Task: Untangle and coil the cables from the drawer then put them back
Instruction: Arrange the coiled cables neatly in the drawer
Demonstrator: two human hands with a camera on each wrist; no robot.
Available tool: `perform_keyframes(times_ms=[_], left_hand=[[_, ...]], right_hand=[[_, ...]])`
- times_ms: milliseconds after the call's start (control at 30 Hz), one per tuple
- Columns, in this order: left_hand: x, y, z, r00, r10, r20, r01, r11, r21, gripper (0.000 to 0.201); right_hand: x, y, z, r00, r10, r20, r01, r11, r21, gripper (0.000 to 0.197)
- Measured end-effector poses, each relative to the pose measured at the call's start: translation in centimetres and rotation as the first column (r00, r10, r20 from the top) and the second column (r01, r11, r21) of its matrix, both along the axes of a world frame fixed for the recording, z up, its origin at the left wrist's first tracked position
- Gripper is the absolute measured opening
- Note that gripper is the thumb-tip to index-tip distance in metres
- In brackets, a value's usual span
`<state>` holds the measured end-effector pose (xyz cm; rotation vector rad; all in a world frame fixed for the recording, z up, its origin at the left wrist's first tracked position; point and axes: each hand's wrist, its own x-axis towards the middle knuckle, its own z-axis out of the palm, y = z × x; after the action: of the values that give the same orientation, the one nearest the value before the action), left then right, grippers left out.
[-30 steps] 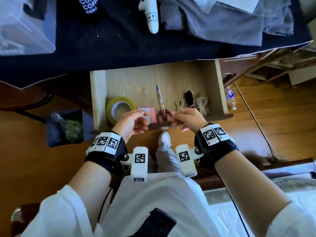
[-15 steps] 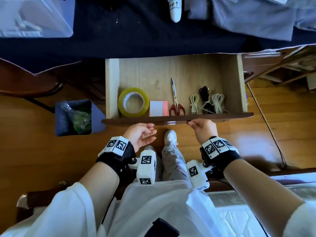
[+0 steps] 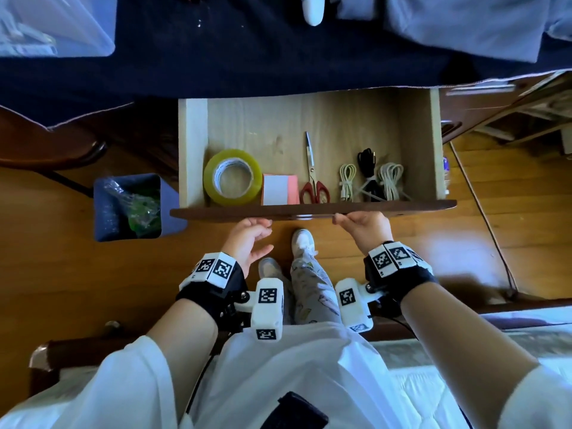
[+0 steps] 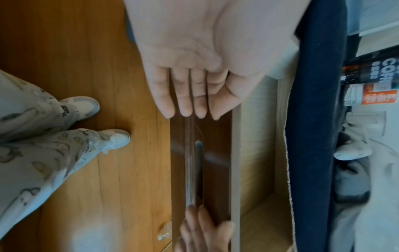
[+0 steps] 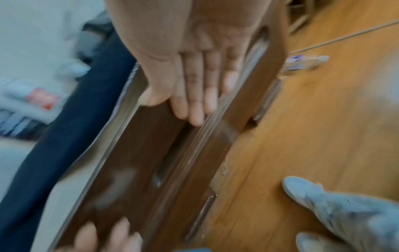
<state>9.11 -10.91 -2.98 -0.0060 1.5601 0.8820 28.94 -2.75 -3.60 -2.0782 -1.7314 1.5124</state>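
Left hand (image 3: 247,239) flat, fingers straight on drawer front (image 3: 312,209); right hand (image 3: 365,226) likewise. Cables (image 3: 370,181) coiled inside, beyond right fingertips. Push evenly, both sides, no skew.

The right wrist view is blurred by motion. Beyond the fingers (image 5: 195,109), the bottle (image 5: 306,63) label cannot be read; the drawer (image 5: 138,153) contents are hidden.

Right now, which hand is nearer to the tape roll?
Left. The left hand is at the drawer front just below the tape roll; the right hand is farther right, below the cables.
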Motion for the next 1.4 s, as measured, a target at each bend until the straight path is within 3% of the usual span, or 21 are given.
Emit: perform_keyframes(times_ms=[133, 300, 400, 467, 600, 833, 1133, 1233, 1333, 1400], left_hand=[[0.4, 1.5, -0.5, 0.997, -0.062, 0.048, 0.066, 0.994, -0.09, 0.021], [0.7, 2.9, 0.5, 0.99, -0.129, 0.054, 0.133, 0.988, -0.077, 0.019], [0.7, 5.7, 1.4, 0.989, -0.145, 0.028, 0.146, 0.989, -0.02, 0.019], [0.2, 7.9, 1.9, 0.995, -0.102, -0.012, 0.102, 0.995, -0.001, 0.015], [-0.8, 11.2, 1.9, 0.988, -0.123, -0.089, 0.127, 0.992, 0.03, 0.027], [-1.7, 15.3, 1.1, 0.97, -0.145, -0.193, 0.15, 0.989, 0.01, 0.03], [-3.2, 20.3, 0.5, 0.956, -0.128, -0.264, 0.131, 0.991, -0.007, 0.034], [-3.7, 21.9, 1.0, 0.971, -0.074, -0.225, 0.078, 0.997, 0.007, 0.032], [-4.4, 22.6, 1.2, 0.977, -0.082, -0.198, 0.087, 0.996, 0.015, 0.03], [-4.5, 22.5, 1.1, 0.977, -0.089, -0.193, 0.092, 0.996, 0.006, 0.041]], right_hand=[[1.5, 0.2, -0.4, 0.96, -0.229, -0.159, 0.201, 0.963, -0.178, 0.032], [1.6, 1.6, -0.2, 0.987, -0.153, -0.059, 0.149, 0.987, -0.061, 0.04], [0.9, 4.2, 0.9, 0.972, -0.207, -0.114, 0.203, 0.978, -0.05, 0.03], [0.3, 6.2, 1.4, 0.978, -0.152, -0.143, 0.146, 0.988, -0.057, 0.021], [-0.8, 10.4, 0.8, 0.995, -0.073, -0.062, 0.071, 0.997, -0.032, 0.023], [-2.2, 15.0, -0.2, 0.999, -0.007, -0.039, 0.007, 1.0, 0.002, 0.021], [-3.6, 19.9, 0.1, 0.997, 0.038, -0.065, -0.036, 0.999, 0.041, 0.035], [-4.5, 21.8, -0.1, 0.997, 0.056, -0.051, -0.056, 0.998, 0.0, 0.016], [-4.8, 22.8, -0.5, 0.999, 0.02, -0.037, -0.023, 0.996, -0.083, 0.018], [-4.6, 22.7, -0.6, 0.999, 0.004, -0.032, -0.006, 0.997, -0.075, 0.041]])
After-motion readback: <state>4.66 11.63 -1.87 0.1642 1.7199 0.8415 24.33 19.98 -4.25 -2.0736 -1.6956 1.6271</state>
